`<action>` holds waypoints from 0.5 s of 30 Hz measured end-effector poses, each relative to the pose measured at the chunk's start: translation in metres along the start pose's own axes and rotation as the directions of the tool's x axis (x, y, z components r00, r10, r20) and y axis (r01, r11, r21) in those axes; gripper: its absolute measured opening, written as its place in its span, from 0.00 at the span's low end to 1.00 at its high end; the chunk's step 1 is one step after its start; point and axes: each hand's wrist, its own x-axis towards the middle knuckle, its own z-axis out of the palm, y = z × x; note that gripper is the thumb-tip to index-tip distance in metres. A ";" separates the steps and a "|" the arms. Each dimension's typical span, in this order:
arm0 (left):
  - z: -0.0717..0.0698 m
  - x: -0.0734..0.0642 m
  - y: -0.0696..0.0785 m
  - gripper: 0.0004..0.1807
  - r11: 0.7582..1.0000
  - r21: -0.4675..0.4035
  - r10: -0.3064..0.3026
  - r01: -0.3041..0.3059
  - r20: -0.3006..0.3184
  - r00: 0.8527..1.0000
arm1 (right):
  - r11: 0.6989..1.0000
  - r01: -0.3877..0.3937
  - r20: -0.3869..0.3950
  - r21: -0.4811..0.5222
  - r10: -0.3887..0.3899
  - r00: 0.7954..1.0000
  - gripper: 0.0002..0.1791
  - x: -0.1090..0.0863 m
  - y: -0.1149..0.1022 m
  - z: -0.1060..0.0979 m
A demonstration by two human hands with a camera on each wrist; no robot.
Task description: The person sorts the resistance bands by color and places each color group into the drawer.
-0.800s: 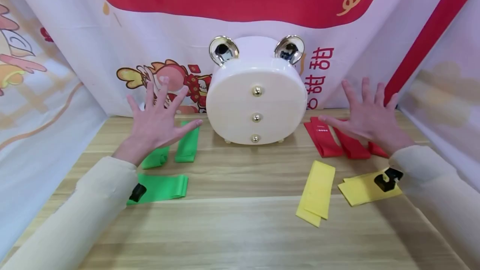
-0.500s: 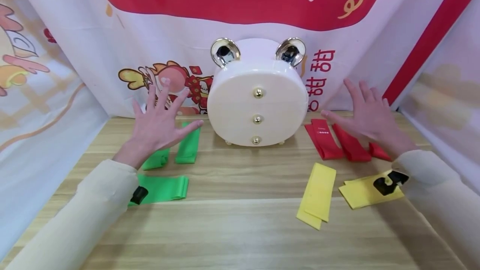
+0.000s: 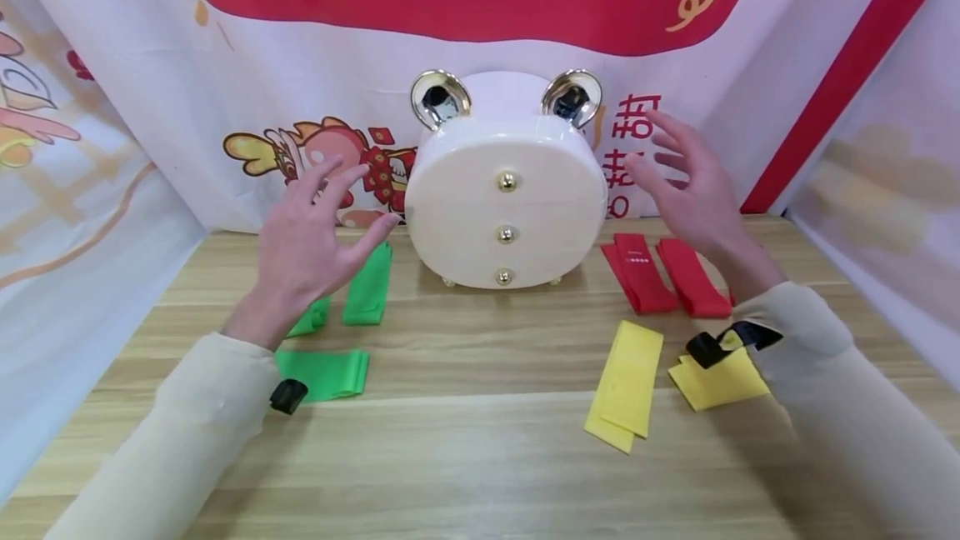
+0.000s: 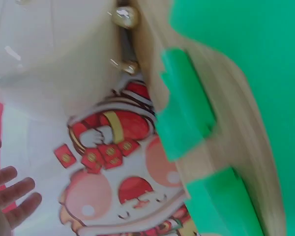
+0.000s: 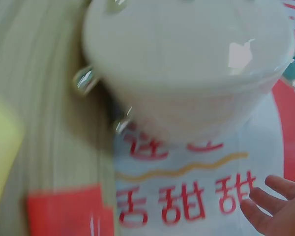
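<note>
A glossy white rounded box (image 3: 457,215) with gold knobs and two gold, ear-like pieces stands at the back of the table. My left hand (image 3: 303,244) hovers to its left, fingers spread and slightly bent, thumb towards its side. To its right, my right hand (image 3: 697,194) is raised, fingers loosely bent and pointing at the box. Both hands hold nothing and stand apart from it. Folded green bands (image 3: 367,286) lie beneath the left hand. Folded red bands (image 3: 641,277) lie below the right hand. In the right wrist view, fingertips (image 5: 258,211) show beside the box (image 5: 187,54).
Two folded yellow strips (image 3: 626,382) lie at the front right, one partly covered by the right sleeve (image 3: 802,348). Another green band (image 3: 330,373) lies by the left sleeve. Printed cloth (image 3: 315,65) hangs behind and at both sides of the wooden table (image 3: 450,465).
My right hand has moved left and up towards the box, its spread fingers now bent. My left hand has turned slightly inward and its fingers have bent. The box and bands stay put.
</note>
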 end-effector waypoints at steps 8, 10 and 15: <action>0.002 0.002 0.038 0.30 0.977 -0.188 0.042 -0.096 -0.271 0.962 | 0.959 0.130 -0.035 0.252 -0.125 0.992 0.34 0.004 -0.019 0.024; 0.002 0.003 0.048 0.28 0.967 -0.220 0.057 -0.130 -0.309 0.949 | 0.925 0.169 -0.071 0.341 -0.154 0.985 0.31 0.004 -0.021 0.031; 0.004 0.004 0.073 0.23 0.935 -0.296 0.082 -0.194 -0.353 0.932 | 0.831 0.193 -0.132 0.522 -0.145 0.981 0.22 0.005 -0.024 0.044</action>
